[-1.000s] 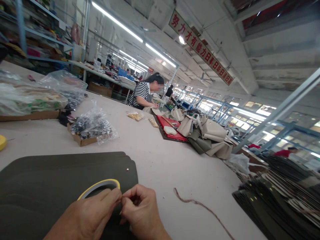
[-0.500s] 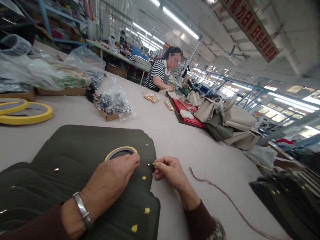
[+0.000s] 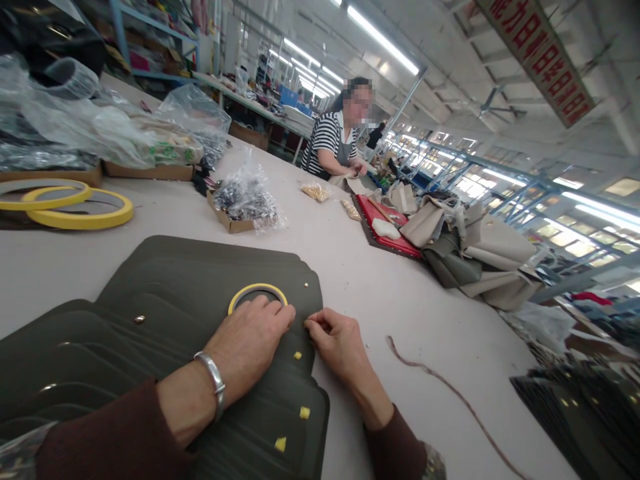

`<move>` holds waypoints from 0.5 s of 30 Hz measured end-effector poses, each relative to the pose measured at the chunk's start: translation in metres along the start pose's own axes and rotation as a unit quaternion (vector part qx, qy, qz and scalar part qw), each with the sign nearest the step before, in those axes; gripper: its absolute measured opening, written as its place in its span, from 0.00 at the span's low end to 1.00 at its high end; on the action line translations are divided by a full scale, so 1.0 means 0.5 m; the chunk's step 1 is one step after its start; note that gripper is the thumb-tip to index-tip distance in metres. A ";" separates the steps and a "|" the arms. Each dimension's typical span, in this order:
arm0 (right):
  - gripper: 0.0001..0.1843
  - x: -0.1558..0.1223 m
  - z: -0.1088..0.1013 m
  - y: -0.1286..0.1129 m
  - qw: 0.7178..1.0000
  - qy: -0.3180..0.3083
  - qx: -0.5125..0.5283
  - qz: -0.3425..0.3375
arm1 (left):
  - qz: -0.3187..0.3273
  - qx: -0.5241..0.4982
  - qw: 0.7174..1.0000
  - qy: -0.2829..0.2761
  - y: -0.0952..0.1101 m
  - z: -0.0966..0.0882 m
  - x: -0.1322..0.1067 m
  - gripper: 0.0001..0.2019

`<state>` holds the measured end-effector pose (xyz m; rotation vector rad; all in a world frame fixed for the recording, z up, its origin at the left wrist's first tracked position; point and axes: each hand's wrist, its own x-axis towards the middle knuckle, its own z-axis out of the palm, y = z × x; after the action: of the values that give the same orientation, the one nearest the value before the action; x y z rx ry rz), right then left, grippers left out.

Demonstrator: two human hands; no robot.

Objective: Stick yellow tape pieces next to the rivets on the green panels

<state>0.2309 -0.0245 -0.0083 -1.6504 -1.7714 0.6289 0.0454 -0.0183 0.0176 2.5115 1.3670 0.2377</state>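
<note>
Dark green leather-like panels [image 3: 165, 287] lie overlapped in a stack before me, with metal studs and small yellow tape pieces [image 3: 305, 413] on them. My left hand [image 3: 253, 347] rests on the top panel, its fingers curled over a roll of yellow tape [image 3: 257, 288]; the hand covers the roll's near side. At the panel's right edge, beside a stud position, my right hand [image 3: 340, 343] is closed in a pinch. Its thumb and forefinger hold a small bit of yellow tape, mostly hidden now by the fingertips.
Larger yellow tape rolls [image 3: 83, 207] lie at left, near plastic-wrapped goods and a small box [image 3: 233, 217] of bagged parts. A brown cord [image 3: 450, 390] runs along the right. Beige bag pieces [image 3: 495, 233] and dark panels [image 3: 575, 407] sit farther right. A person [image 3: 333, 140] works across the table.
The view has shifted, so the scene sits farther right. My right fingertips have come onto the panel's edge, and the yellow tape bit between them shows less. My left hand stays on the roll.
</note>
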 end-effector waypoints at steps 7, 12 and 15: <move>0.10 -0.014 -0.010 0.025 0.979 -0.034 0.159 0.123 | 0.008 -0.015 1.000 0.000 -0.002 0.001 0.000 0.12; 0.07 -0.022 -0.001 0.023 1.000 0.012 0.021 -0.017 | 0.024 -0.059 0.998 -0.001 -0.009 -0.005 -0.006 0.10; 0.07 -0.017 0.007 0.012 0.999 0.029 -0.023 -0.028 | 0.047 -0.076 0.996 0.022 -0.016 -0.005 -0.009 0.10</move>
<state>0.2329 -0.0319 -0.0159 -1.6263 -1.7956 0.5141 0.0359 -0.0178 0.0177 2.4598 1.1999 0.4016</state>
